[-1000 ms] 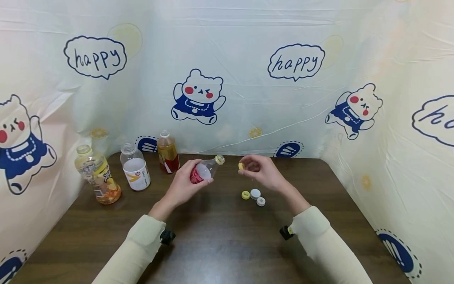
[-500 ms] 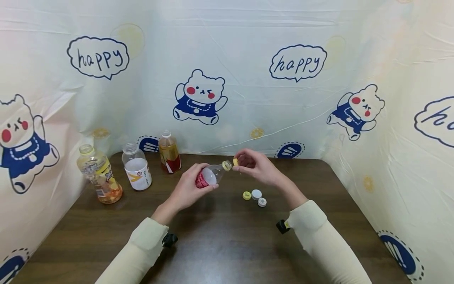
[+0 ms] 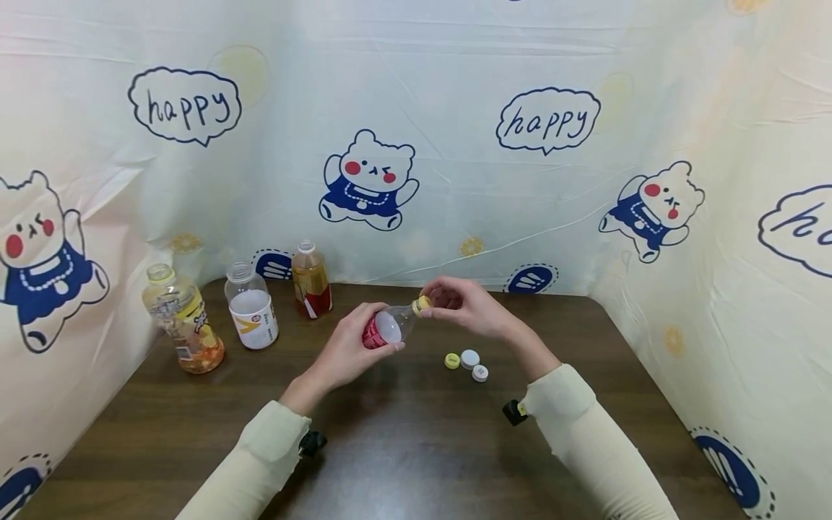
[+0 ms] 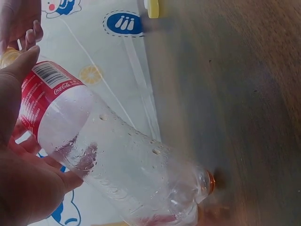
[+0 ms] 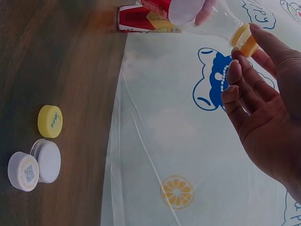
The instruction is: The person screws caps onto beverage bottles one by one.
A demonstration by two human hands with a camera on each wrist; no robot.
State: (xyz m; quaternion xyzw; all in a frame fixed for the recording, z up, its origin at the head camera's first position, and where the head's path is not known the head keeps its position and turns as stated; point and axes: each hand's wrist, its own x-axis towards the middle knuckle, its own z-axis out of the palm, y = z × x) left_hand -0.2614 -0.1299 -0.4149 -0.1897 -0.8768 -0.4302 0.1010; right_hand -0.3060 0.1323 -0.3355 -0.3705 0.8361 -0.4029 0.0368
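Note:
My left hand [image 3: 354, 339] grips a clear plastic Coca-Cola bottle [image 4: 127, 146] with a red label, tilted so its neck points up and to the right. Drops cling inside its wall in the left wrist view. My right hand [image 3: 471, 310] pinches a yellow bottle cap [image 5: 247, 46] between thumb and forefinger, right at the bottle's mouth. Below it on the table lie a second yellow cap [image 3: 452, 361], a larger white cap [image 3: 470, 359] and a small white cap [image 3: 479, 373], all close together.
Three uncapped bottles stand at the table's back left: a yellow-labelled bottle [image 3: 184, 325], a white-labelled bottle [image 3: 252, 318] and a bottle with a red and gold label [image 3: 311, 285]. A printed curtain [image 3: 448, 180] rises behind the dark wooden table [image 3: 416, 440].
The two hands have come together. The bottle moved right and the yellow cap moved left, from a gap apart to meeting at the bottle's mouth.

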